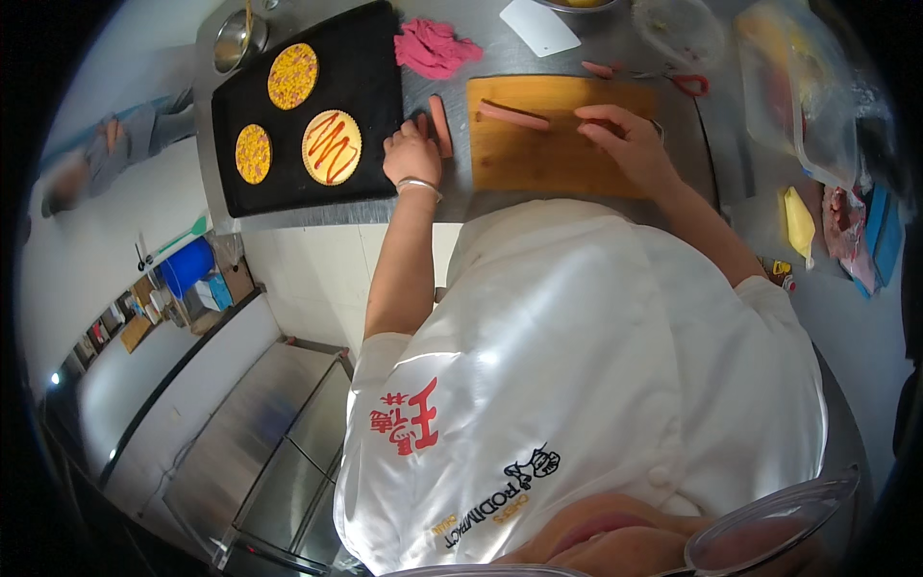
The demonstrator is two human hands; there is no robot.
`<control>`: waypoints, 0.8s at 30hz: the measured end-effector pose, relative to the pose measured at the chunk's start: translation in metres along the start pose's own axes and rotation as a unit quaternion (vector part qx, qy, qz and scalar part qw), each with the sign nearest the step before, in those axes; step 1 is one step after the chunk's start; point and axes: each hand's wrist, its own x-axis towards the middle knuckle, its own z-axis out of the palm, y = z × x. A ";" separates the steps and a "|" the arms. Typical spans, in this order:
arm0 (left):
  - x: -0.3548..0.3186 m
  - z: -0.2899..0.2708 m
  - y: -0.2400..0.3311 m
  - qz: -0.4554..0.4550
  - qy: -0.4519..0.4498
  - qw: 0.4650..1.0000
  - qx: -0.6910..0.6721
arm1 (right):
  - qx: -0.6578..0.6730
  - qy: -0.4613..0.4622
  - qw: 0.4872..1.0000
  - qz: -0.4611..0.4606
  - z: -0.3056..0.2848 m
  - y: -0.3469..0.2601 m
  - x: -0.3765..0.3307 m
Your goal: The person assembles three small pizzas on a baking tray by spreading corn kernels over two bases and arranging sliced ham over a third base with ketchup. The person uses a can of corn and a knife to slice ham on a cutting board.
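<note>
My left hand [411,156] reaches to the metal table beside the black baking tray [370,58], its fingers curled round one end of a sausage [421,123]. A second sausage [440,125] lies just right of it. On the wooden cutting board [558,171] rests another sausage [513,115], apart from both hands. Over the board's right part hovers my right hand [625,142], thumb and fingers apart; no held thing can be made out. The tray bears a round pizza base with red sauce zigzags [332,147] and two rounds topped with yellow and pink bits [292,76].
A pink cloth [436,48] lies behind the sausages. Red-handled scissors [687,83] lie beyond the board. A white card [538,27] is farther back; clear plastic containers [817,106] and a yellow piping bag [798,226] are at right. A metal bowl [239,41] stands at far left.
</note>
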 end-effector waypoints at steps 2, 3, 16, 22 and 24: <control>0.008 -0.006 -0.006 -0.027 0.011 0.997 -0.072 | -0.020 -0.008 0.999 -0.029 0.008 -0.008 0.001; 0.005 -0.010 -0.011 -0.026 -0.007 0.987 -0.156 | -0.031 -0.012 0.998 -0.044 0.013 -0.014 0.002; -0.051 -0.139 0.089 0.133 -0.022 0.828 -0.545 | 0.136 -0.135 0.979 -0.064 0.041 -0.077 0.027; -0.054 -0.147 0.107 0.214 0.186 0.858 -0.428 | 0.133 -0.121 0.984 0.001 0.033 -0.092 0.019; -0.054 -0.148 0.108 0.227 0.190 0.869 -0.397 | 0.136 -0.109 0.985 -0.003 0.034 -0.090 0.020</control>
